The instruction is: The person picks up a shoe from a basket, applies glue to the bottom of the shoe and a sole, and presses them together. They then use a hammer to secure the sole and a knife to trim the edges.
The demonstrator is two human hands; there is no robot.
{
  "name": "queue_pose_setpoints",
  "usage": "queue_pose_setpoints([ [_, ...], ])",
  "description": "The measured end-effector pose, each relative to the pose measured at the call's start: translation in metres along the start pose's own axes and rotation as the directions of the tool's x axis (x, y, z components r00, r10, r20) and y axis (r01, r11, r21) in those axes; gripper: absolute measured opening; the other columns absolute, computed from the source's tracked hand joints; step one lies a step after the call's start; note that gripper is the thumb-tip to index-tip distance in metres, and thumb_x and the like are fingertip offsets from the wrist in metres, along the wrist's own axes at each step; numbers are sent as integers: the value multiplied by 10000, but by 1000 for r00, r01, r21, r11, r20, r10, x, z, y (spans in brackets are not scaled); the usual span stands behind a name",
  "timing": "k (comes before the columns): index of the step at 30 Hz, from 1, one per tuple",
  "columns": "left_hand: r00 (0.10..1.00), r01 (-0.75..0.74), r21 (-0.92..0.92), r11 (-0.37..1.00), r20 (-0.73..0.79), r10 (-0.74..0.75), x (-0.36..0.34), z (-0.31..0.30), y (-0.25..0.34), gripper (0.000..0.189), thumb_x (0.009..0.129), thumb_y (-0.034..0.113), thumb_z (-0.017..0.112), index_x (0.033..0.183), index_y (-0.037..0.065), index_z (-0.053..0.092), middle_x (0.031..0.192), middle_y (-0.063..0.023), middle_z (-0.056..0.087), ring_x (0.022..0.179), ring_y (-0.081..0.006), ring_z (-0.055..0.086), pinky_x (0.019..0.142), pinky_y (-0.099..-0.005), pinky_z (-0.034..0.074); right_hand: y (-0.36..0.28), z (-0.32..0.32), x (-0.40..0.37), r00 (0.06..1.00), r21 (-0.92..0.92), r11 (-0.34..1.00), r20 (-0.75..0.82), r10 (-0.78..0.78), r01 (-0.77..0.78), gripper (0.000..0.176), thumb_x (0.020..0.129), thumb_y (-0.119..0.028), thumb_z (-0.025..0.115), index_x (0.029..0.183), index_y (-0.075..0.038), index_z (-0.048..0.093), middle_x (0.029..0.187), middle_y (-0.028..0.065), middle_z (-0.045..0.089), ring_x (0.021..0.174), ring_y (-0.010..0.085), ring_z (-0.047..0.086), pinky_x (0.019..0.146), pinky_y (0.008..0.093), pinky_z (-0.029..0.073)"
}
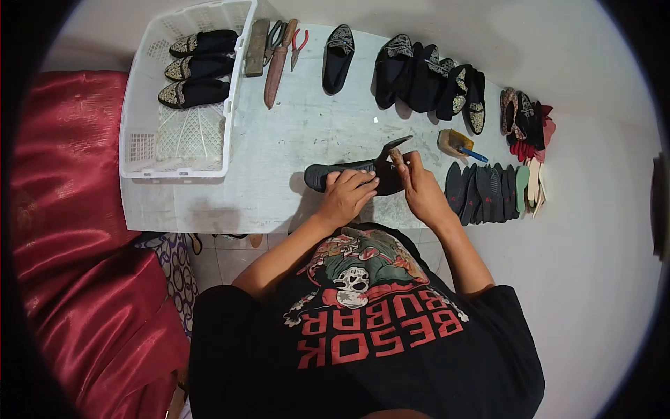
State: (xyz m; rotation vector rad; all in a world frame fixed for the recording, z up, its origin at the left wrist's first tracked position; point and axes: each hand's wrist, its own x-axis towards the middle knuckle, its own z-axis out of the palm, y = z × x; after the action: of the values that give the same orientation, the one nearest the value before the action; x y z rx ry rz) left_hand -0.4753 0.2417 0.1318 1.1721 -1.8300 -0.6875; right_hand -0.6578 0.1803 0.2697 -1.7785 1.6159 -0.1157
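A black shoe (322, 174) is pinned at the near edge of the desk (279, 140) under the clasping left hand (347, 197), steadied so that its upturned sole (391, 149) can be pinched by the right hand (421, 187). Spare soles (485, 192) are fanned beside, within reach.

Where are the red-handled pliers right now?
Head view: the red-handled pliers lie far across the white table, left of centre, between a long brown tool and a single black shoe.
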Motion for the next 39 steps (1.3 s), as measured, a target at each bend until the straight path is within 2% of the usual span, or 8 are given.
queue_pose_setpoints([
  [6,1000,-22,22,1000,-16,22,0,-2,0,248,867,182,787,1108,125,797,1162,3,734,1128,-196,658,911,-379,385,-8,-3,6,997,-46,996,18,-81,82,275,1145,-272,447,1237,-13,463,817,295,649,786,514,643,700,525,474],
  [9,999,-15,39,999,-38,17,-2,1,2,221,849,159,783,1067,123,795,1143,0,731,1122,-198,663,888,-385,382,-14,2,5,1000,14,1000,19,-2,2,270,1137,-269,463,1233,-17,452,867,312,672,832,529,653,721,547,479],
  [16,1000,6,41,999,-28,-5,-3,2,1,172,842,137,777,1012,113,781,1166,-9,732,1124,-198,662,886,-401,374,2,7,12,993,-88,991,66,-96,101,252,1124,-292,456,1159,-44,430,878,316,692,855,558,651,715,623,473],
  [20,999,-1,36,999,-36,2,-4,3,1,194,856,160,786,1046,120,792,1184,-3,740,1122,-193,661,886,-387,368,-5,-7,0,998,90,994,3,-65,65,245,1124,-284,455,1166,-43,439,892,325,688,868,556,651,724,622,467],
  [24,999,4,35,999,-52,-2,-3,3,4,256,868,202,803,1114,131,803,1193,12,749,1111,-181,659,880,-370,362,14,0,-12,999,-53,998,-27,-25,24,259,1136,-264,448,1229,-23,448,943,322,683,916,549,645,750,571,468],
  [30,999,-33,53,998,-11,34,-1,1,2,249,893,219,788,1125,129,796,1200,15,743,1107,-186,650,871,-386,365,12,-8,-9,999,-59,998,25,-33,34,245,1133,-283,432,1183,-43,447,932,321,689,897,560,649,744,627,468],
  [33,1000,-23,50,998,-12,24,2,0,3,252,891,219,788,1125,125,795,1190,15,742,1098,-187,649,863,-385,366,8,-13,-25,993,91,995,-117,-24,34,246,1138,-280,421,1198,-43,452,932,326,684,893,564,647,743,629,468],
  [39,1000,-28,43,999,6,28,3,1,1,292,885,209,782,1167,135,782,1174,8,733,1070,-196,637,866,-388,365,38,6,-42,976,5,999,-215,40,-40,249,1142,-261,402,1192,-21,443,910,342,671,879,568,646,729,626,469],
])
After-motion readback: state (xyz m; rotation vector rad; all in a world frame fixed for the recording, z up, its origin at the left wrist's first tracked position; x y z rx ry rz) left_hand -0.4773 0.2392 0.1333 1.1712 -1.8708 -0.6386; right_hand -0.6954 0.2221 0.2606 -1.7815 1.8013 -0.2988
